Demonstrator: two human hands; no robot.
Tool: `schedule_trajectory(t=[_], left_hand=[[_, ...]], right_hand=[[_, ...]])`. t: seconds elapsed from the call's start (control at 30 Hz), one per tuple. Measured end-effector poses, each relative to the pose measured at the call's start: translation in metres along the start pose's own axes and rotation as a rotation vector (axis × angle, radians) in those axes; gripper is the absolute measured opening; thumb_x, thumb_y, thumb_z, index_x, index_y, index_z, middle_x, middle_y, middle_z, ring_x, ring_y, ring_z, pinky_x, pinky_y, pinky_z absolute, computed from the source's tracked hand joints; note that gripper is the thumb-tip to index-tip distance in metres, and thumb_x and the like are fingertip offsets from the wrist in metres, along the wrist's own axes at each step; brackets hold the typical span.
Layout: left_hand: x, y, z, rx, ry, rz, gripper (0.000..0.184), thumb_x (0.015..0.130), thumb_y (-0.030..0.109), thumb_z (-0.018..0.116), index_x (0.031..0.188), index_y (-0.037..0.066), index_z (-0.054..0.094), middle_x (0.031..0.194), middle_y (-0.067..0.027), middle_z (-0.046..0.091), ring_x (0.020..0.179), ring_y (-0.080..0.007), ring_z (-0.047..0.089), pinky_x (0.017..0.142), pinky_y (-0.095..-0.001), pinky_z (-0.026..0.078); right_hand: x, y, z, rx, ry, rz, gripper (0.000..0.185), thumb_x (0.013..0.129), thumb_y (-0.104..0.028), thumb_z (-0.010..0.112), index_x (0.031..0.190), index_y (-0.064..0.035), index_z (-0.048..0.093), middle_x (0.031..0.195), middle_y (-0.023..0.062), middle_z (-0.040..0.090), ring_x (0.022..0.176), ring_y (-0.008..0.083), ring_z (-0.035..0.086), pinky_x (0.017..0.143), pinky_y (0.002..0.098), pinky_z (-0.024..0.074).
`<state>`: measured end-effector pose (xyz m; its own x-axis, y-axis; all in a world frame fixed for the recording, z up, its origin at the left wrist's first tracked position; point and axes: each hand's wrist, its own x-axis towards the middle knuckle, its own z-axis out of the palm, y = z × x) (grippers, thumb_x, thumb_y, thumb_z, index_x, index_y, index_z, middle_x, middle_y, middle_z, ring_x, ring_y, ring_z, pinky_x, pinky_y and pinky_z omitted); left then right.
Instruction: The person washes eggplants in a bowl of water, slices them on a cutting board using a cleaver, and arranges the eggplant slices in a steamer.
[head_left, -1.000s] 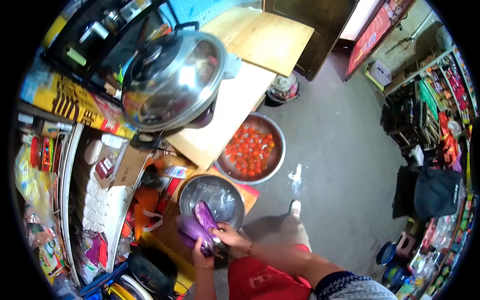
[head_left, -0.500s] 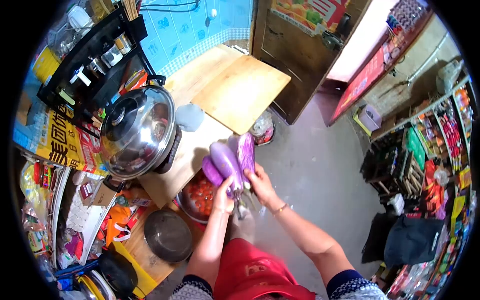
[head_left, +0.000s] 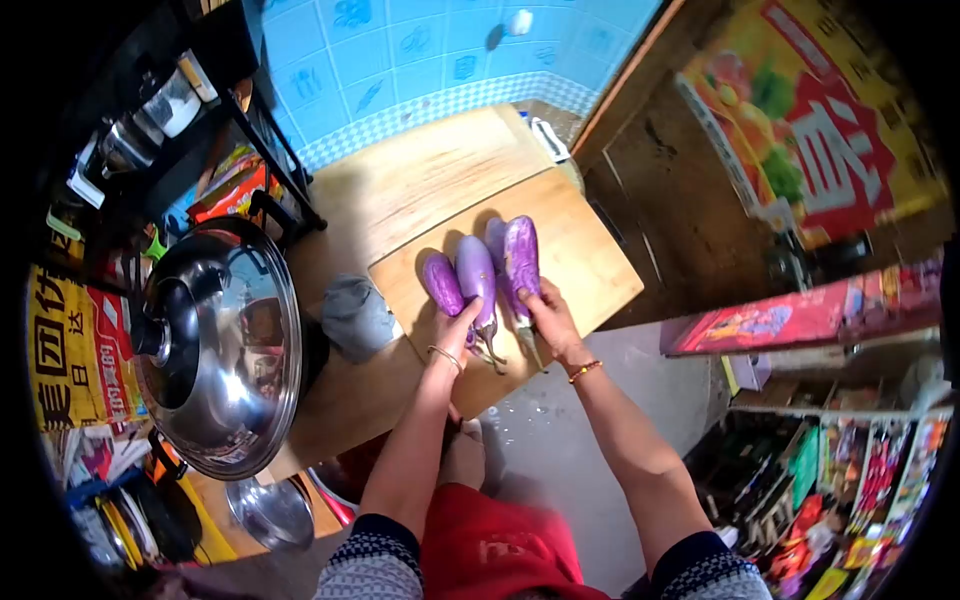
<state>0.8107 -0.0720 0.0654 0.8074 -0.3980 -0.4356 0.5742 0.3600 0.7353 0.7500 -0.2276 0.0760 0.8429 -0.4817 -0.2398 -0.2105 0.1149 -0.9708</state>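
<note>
The board (head_left: 595,260) extends past the right hand (head_left: 550,318), on its right side, and its near edge passes below this wrist. The pot (head_left: 240,370) stands well left of the left hand (head_left: 456,335). Both hands, stretched forward and slightly apart, pinch eggplants (head_left: 476,270) near the stalks, over the board.

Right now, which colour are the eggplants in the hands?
Purple eggplants, the rightmost one with paler streaks; the head view shows it best.

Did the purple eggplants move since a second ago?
Yes. Judged against the wooden cutting board, the eggplants moved toward it: they were at the metal bowl, and now they're over the board.
</note>
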Motion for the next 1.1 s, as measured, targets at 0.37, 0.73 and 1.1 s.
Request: schedule_trajectory(t=[0.37, 0.73, 1.1], left_hand=[[0.021, -0.029, 0.027, 0.897, 0.565, 0.298, 0.077, 0.083, 0.026, 0.057, 0.137, -0.006, 0.012, 0.13, -0.0329, 0.031, 0.119, -0.045, 0.035, 0.099, -0.0447, 0.031], [-0.046, -0.032, 0.013, 1.002, 0.713, 0.304, 0.072, 0.083, 0.036, 0.055, 0.134, -0.005, 0.026, 0.13, -0.0254, 0.038, 0.118, -0.0393, 0.038, 0.1, -0.0433, 0.032], [-0.175, -0.198, -0.075, 0.902, 0.817, 1.041, 0.021, 0.077, 0.008, 0.056, 0.097, 0.001, 0.058, 0.109, -0.0135, 0.055, 0.102, -0.0278, 0.053, 0.089, -0.0394, 0.043]], right_hand=[[0.107, -0.003, -0.059, -0.463, -0.251, 0.105, 0.033, 0.09, -0.02, 0.053, 0.116, -0.0002, 0.048, 0.086, 0.0037, 0.057, 0.072, 0.0093, 0.052, 0.064, 0.0243, 0.0451], [0.039, -0.068, -0.074, -0.966, -0.531, -0.71, 0.017, 0.085, -0.004, 0.055, 0.102, -0.0001, 0.057, 0.077, 0.0071, 0.049, 0.067, 0.0159, 0.048, 0.062, 0.0257, 0.0418], [-0.024, 0.256, -0.042, -1.145, -1.427, -0.316, 0.041, 0.087, -0.013, 0.049, 0.127, -0.0065, 0.041, 0.126, 0.0098, 0.046, 0.115, 0.022, 0.045, 0.093, 0.0316, 0.04]])
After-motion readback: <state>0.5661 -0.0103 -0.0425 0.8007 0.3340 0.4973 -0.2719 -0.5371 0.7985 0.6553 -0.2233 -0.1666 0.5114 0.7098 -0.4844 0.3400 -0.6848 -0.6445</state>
